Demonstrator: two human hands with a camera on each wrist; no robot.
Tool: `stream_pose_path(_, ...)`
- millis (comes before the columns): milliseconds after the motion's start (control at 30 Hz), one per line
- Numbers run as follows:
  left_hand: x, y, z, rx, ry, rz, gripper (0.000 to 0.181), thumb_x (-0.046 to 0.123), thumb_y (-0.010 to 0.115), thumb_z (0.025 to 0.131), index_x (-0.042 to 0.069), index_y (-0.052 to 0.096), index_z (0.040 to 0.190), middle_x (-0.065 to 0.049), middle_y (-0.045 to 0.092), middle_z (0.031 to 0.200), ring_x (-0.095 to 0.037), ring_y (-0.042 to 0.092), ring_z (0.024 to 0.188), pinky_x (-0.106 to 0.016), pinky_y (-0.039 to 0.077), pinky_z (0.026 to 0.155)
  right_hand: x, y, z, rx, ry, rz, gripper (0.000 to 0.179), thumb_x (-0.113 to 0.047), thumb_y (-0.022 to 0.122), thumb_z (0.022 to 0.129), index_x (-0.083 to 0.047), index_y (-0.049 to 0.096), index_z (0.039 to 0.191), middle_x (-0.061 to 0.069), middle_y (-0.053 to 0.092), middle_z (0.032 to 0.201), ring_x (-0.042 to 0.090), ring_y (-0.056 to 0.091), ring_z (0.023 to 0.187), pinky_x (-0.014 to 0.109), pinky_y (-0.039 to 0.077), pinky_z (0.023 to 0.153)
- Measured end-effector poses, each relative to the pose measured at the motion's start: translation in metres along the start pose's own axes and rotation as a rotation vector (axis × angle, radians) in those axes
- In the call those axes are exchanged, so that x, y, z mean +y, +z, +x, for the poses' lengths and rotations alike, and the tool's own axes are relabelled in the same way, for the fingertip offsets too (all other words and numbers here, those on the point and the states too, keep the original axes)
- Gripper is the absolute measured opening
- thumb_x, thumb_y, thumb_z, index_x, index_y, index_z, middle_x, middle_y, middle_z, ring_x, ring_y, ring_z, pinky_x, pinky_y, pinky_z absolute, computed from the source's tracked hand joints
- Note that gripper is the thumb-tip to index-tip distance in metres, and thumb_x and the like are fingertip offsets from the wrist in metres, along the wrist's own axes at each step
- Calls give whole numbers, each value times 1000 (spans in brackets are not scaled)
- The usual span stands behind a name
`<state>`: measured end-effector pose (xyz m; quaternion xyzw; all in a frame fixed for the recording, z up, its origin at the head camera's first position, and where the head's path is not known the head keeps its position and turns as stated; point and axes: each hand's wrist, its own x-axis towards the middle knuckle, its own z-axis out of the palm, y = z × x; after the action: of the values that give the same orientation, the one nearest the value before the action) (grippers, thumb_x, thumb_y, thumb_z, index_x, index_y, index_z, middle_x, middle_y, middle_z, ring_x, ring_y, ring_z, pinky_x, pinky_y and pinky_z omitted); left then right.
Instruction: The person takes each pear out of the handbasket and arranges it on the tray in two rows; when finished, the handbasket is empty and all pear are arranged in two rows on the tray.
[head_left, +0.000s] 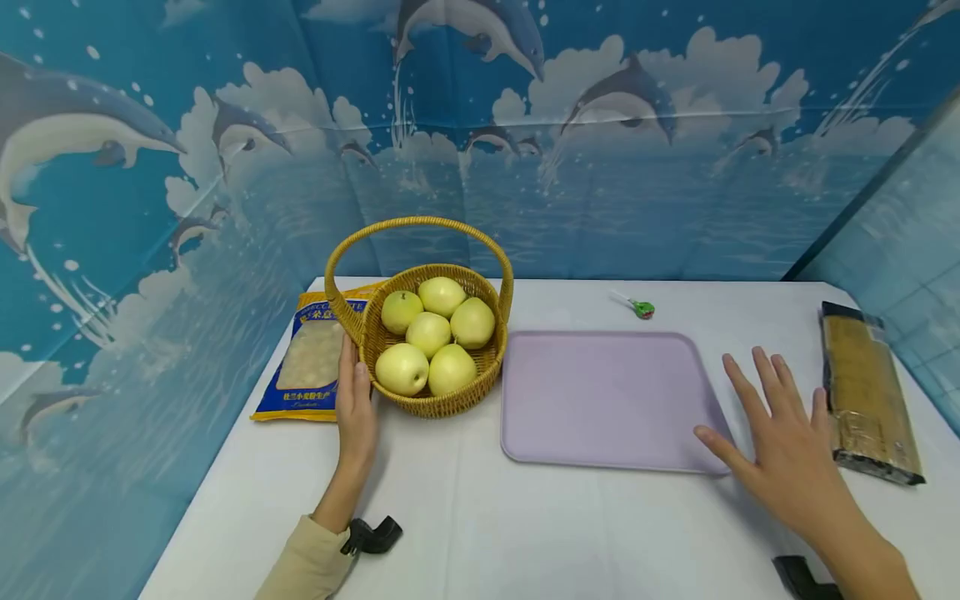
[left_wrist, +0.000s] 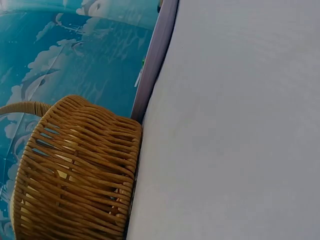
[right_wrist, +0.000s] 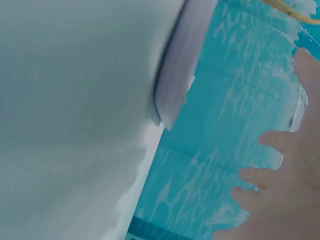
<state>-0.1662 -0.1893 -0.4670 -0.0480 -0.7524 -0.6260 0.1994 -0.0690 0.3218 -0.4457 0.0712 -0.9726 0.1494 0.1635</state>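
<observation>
Lying along the basket (head_left: 442, 406) (left of the tray (head_left: 611, 400)), the left grip (head_left: 356, 421) is straight-fingered; the right grip (head_left: 791, 454) is spread. Take the handle (head_left: 422, 222); expect stiffness, and weight from fruit (head_left: 428, 335).

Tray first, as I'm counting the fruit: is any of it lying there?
No, all six fruits in view sit in the basket, left of the tray.

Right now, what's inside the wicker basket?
Six yellow-green, apple-like fruits show inside the wicker basket. They cover whatever is directly beneath, so I can't tell if more lie underneath.
</observation>
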Motion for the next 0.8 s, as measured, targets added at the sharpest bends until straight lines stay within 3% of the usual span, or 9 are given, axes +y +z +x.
stream_pose_path(300,-9,3,-5,-2,-56,-27,58,17,32,115,23,14,170,9,13,176,-12,9,163,-10,17,126,-17,3,1,-5,-19,100,97,-45,74,96,-21,17,171,22,11,176,45,3,163,79,-11,121)
stream_pose_path(500,-11,-7,-11,30,-51,-14,58,18,32,116,22,14,170,6,13,177,-15,10,164,-11,18,126,-49,8,17,-33,-62,198,94,-42,75,97,-21,21,171,19,18,175,43,14,162,73,-4,127)
stream_pose_path(800,-14,5,-10,27,-42,27,56,20,34,116,18,17,170,3,16,176,-16,13,163,-9,18,125,-106,13,43,-143,-160,276,88,-43,71,100,-23,22,170,14,22,175,39,24,159,73,17,126)
